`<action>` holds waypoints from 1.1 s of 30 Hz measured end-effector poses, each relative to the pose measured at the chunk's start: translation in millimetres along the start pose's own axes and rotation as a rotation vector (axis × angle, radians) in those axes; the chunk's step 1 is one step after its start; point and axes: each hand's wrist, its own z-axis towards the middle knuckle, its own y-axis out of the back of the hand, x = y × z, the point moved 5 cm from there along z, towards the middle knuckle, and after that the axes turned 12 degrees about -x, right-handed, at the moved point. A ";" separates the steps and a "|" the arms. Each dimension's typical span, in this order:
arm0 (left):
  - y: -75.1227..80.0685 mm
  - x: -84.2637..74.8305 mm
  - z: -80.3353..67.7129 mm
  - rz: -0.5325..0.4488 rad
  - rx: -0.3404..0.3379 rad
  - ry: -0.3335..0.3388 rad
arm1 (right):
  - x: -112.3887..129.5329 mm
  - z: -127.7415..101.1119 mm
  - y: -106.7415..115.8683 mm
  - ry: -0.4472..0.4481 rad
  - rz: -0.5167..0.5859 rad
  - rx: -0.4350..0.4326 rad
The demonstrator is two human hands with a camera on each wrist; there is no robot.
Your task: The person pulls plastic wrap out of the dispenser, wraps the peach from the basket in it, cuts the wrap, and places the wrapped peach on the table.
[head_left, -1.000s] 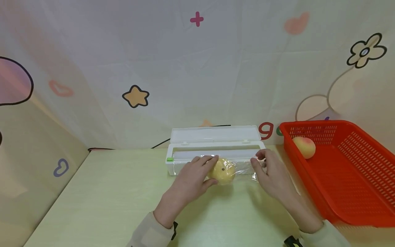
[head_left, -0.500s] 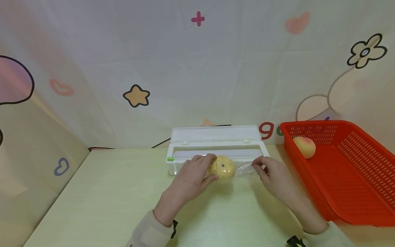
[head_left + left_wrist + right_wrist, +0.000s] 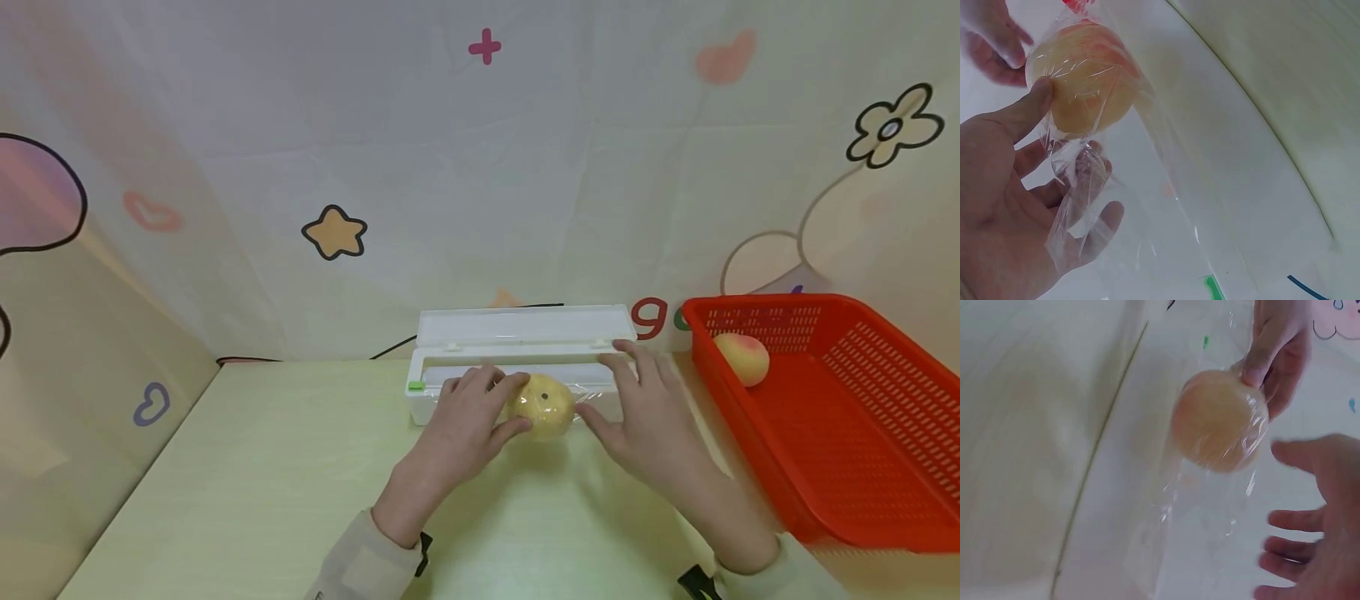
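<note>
Right-hand grip (image 3: 647, 421) no longer pinches clear film (image 3: 588, 394); fingers (image 3: 628, 371) now spread, tips moved up over white box (image 3: 525, 352), thumb (image 3: 596, 423) in close beside wrapped fruit (image 3: 550, 408). Fruit slightly higher in head view than second ago.

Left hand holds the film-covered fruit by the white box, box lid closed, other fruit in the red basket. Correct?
The lid is open, not closed: the head view shows it raised at the back of the white box, white roll exposed. Rest is right: left hand holds the film-covered fruit by the box, other fruit in the red basket.
</note>
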 end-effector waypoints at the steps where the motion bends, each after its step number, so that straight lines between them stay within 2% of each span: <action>1: -0.6 -0.1 0.0 0.008 0.006 -0.001 | 3.3 0.0 -1.7 0.020 -0.009 0.036; 3: -1.6 -0.2 0.1 0.008 0.015 0.000 | 7.4 -1.8 -6.0 0.025 0.004 0.133; 6: -2.8 -0.7 0.0 -0.014 0.029 0.007 | 5.5 -7.2 -13.0 -0.038 0.051 0.261; 8: -3.5 -0.9 -0.1 -0.036 0.043 0.018 | 1.6 -10.5 -16.1 -0.088 0.114 0.304; 11: -5.1 -0.8 -0.3 -0.061 0.067 0.041 | -5.6 -13.3 -17.1 -0.147 0.184 0.299; 14: -6.1 -0.1 0.1 -0.070 0.080 0.058 | -10.6 -12.4 -12.1 -0.166 0.182 0.212; 17: -6.0 0.6 0.9 -0.074 0.084 0.068 | -8.2 -8.3 -4.3 -0.112 0.084 0.088; 20: -5.0 1.3 1.5 -0.074 0.085 0.075 | 5.7 -3.0 -2.9 0.017 0.027 0.019; 24: -3.7 2.4 1.6 -0.093 0.084 0.096 | 35.3 -0.8 -16.3 0.226 0.001 0.056; 26: -3.1 3.8 1.7 -0.125 0.076 0.124 | 46.5 -1.2 -26.6 0.297 -0.028 0.080; 30: -2.5 7.9 2.2 -0.218 0.046 0.169 | 55.4 -0.3 -41.2 0.382 -0.088 0.063; 33: 0.1 11.2 2.0 -0.280 0.031 0.177 | 57.0 1.7 -44.5 0.417 -0.124 0.021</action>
